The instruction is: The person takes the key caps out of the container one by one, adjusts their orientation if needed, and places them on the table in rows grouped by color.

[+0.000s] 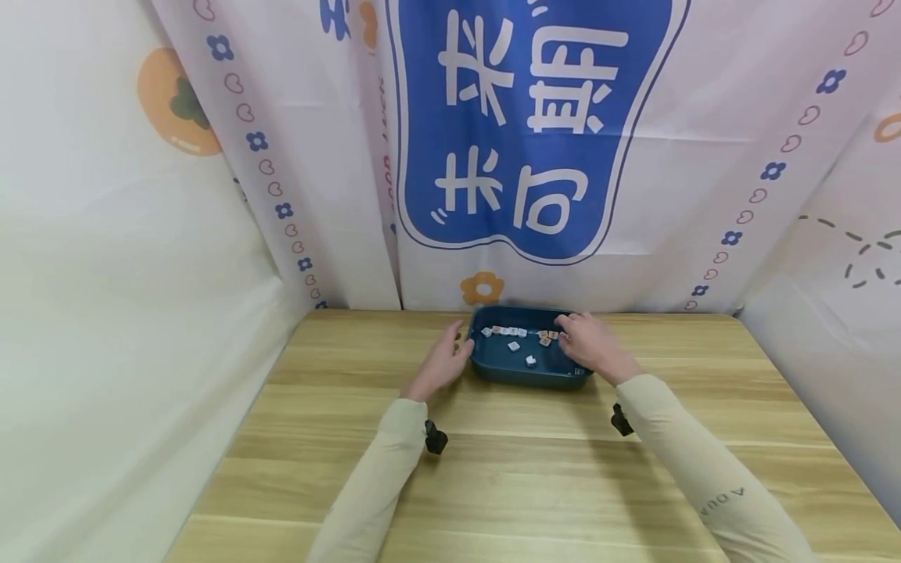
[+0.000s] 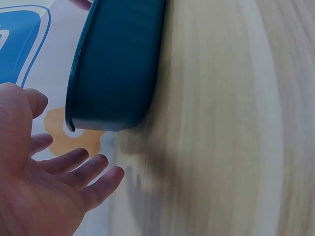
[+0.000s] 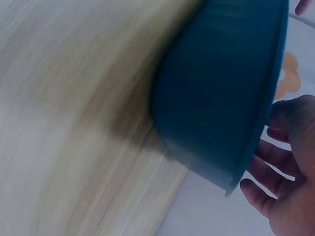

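A dark blue-green rectangular basin (image 1: 531, 379) rests on the table near its back edge. Several small white block-like pieces (image 1: 513, 346) lie inside, some in a row along the far side, others with orange-brown faces (image 1: 545, 342) nearer the right. Beside the basin's left end is my left hand (image 1: 445, 361), its fingers spread and holding nothing; the left wrist view has these fingers (image 2: 106, 182) just off the basin's corner. My right hand (image 1: 591, 342) reaches over the right rim, fingers loosely bent close to the small pieces. In the right wrist view the rim hides some of its fingertips.
The wood-grain table (image 1: 507, 485) extends toward me and to both sides. Directly behind the basin hangs a printed white curtain (image 1: 338, 234) with a blue panel (image 1: 598, 195). White cloth also borders the left and right sides. A black wrist strap device (image 1: 436, 438) sits on the left wrist.
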`<action>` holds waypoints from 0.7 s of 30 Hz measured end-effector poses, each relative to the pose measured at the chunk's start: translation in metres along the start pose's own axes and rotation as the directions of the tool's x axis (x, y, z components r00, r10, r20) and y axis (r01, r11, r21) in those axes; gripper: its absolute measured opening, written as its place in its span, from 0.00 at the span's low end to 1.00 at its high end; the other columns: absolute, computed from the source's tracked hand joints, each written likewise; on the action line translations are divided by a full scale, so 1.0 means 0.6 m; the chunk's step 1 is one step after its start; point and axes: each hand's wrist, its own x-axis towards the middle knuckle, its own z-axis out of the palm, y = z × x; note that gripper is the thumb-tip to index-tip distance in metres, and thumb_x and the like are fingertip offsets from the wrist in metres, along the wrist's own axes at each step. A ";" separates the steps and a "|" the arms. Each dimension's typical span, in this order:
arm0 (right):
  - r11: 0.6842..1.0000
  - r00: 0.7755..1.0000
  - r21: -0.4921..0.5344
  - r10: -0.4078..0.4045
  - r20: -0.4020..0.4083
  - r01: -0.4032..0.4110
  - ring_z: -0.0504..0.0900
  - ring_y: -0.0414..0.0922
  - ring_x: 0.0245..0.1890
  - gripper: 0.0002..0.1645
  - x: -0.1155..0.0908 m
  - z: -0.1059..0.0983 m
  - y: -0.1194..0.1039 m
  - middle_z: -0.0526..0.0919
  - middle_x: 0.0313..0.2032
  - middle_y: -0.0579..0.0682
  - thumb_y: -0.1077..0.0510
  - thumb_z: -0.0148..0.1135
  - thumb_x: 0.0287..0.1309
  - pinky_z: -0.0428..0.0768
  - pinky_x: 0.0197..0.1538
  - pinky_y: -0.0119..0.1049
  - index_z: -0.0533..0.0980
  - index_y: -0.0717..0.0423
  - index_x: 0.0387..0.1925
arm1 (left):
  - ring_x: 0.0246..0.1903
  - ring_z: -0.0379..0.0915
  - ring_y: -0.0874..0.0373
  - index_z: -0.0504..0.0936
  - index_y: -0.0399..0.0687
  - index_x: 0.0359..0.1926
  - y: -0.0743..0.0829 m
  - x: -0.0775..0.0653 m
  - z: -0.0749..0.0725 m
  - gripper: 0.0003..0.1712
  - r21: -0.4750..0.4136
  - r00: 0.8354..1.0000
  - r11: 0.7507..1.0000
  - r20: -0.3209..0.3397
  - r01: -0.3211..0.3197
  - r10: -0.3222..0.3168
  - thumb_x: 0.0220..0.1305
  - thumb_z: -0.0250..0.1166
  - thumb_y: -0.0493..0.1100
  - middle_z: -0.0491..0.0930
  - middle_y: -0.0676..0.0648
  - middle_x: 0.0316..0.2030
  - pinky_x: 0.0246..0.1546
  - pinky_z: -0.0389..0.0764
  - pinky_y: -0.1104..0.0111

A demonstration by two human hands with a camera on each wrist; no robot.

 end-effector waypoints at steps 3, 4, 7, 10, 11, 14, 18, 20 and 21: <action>1.000 1.000 0.011 0.005 0.022 -0.006 0.82 0.57 0.44 0.18 0.006 0.007 -0.005 0.85 0.43 0.58 0.60 0.59 0.62 0.79 0.51 0.54 0.78 0.63 0.51 | 0.65 0.67 0.40 0.53 0.45 0.76 -0.001 0.000 0.005 0.34 0.003 1.000 1.000 -0.008 -0.009 0.009 0.75 0.49 0.52 0.64 0.35 0.70 0.65 0.70 0.49; 1.000 0.999 0.018 0.010 0.039 -0.010 0.82 0.56 0.43 0.16 0.008 0.010 -0.006 0.85 0.41 0.58 0.60 0.59 0.62 0.80 0.49 0.53 0.78 0.63 0.50 | 0.65 0.67 0.40 0.53 0.45 0.76 -0.001 -0.001 0.006 0.34 -0.002 1.000 1.000 -0.007 -0.010 0.010 0.75 0.49 0.51 0.64 0.35 0.69 0.65 0.70 0.49; 0.999 0.995 0.026 0.019 0.098 -0.022 0.81 0.53 0.42 0.14 0.012 0.016 -0.012 0.84 0.40 0.55 0.59 0.57 0.64 0.81 0.47 0.51 0.78 0.60 0.48 | 0.64 0.69 0.41 0.53 0.45 0.76 -0.003 -0.004 0.010 0.33 -0.009 1.000 1.000 -0.004 -0.008 0.008 0.76 0.48 0.49 0.65 0.35 0.69 0.64 0.71 0.49; 0.999 0.990 0.028 0.019 0.137 -0.023 0.80 0.50 0.41 0.14 0.015 0.021 -0.017 0.83 0.41 0.54 0.59 0.57 0.64 0.81 0.47 0.50 0.78 0.59 0.49 | 0.65 0.69 0.42 0.53 0.47 0.76 -0.005 -0.008 0.013 0.32 -0.022 1.000 1.000 -0.002 0.006 -0.006 0.76 0.48 0.49 0.65 0.36 0.69 0.64 0.72 0.50; 0.999 0.990 0.028 0.020 0.140 -0.024 0.80 0.50 0.41 0.15 0.016 0.023 -0.018 0.83 0.41 0.54 0.59 0.57 0.64 0.81 0.47 0.50 0.78 0.60 0.50 | 0.65 0.69 0.42 0.54 0.47 0.75 -0.006 -0.009 0.015 0.32 -0.026 1.000 1.000 -0.002 0.009 -0.009 0.76 0.48 0.50 0.65 0.36 0.69 0.64 0.72 0.50; 0.999 0.990 0.027 0.028 0.141 -0.032 0.80 0.49 0.39 0.15 0.019 0.029 -0.022 0.83 0.41 0.54 0.59 0.58 0.63 0.82 0.46 0.49 0.78 0.60 0.50 | 0.65 0.68 0.43 0.54 0.47 0.75 -0.007 -0.011 0.018 0.32 -0.047 1.000 0.999 -0.002 0.003 -0.003 0.76 0.47 0.51 0.66 0.37 0.69 0.64 0.72 0.50; 0.999 0.991 0.021 0.035 0.128 -0.038 0.80 0.48 0.38 0.15 0.021 0.039 -0.025 0.83 0.40 0.54 0.60 0.58 0.62 0.82 0.42 0.49 0.79 0.59 0.49 | 0.66 0.68 0.43 0.54 0.44 0.75 -0.007 -0.010 0.022 0.32 -0.068 0.999 0.997 0.002 -0.035 0.035 0.76 0.48 0.49 0.65 0.36 0.69 0.64 0.72 0.51; 0.999 0.992 0.020 0.035 0.120 -0.037 0.80 0.49 0.37 0.15 0.022 0.044 -0.026 0.83 0.39 0.55 0.61 0.57 0.61 0.82 0.41 0.48 0.79 0.59 0.49 | 0.66 0.67 0.43 0.54 0.42 0.75 -0.008 -0.010 0.025 0.33 -0.070 0.999 0.996 0.005 -0.049 0.049 0.76 0.49 0.47 0.63 0.36 0.70 0.64 0.72 0.52; 0.999 0.993 0.019 0.031 0.117 -0.033 0.80 0.49 0.37 0.15 0.023 0.046 -0.026 0.83 0.39 0.55 0.61 0.57 0.61 0.82 0.40 0.48 0.80 0.59 0.49 | 0.66 0.67 0.43 0.53 0.42 0.75 -0.008 -0.010 0.026 0.33 -0.067 0.999 0.997 0.004 -0.046 0.046 0.75 0.49 0.47 0.63 0.36 0.70 0.64 0.72 0.52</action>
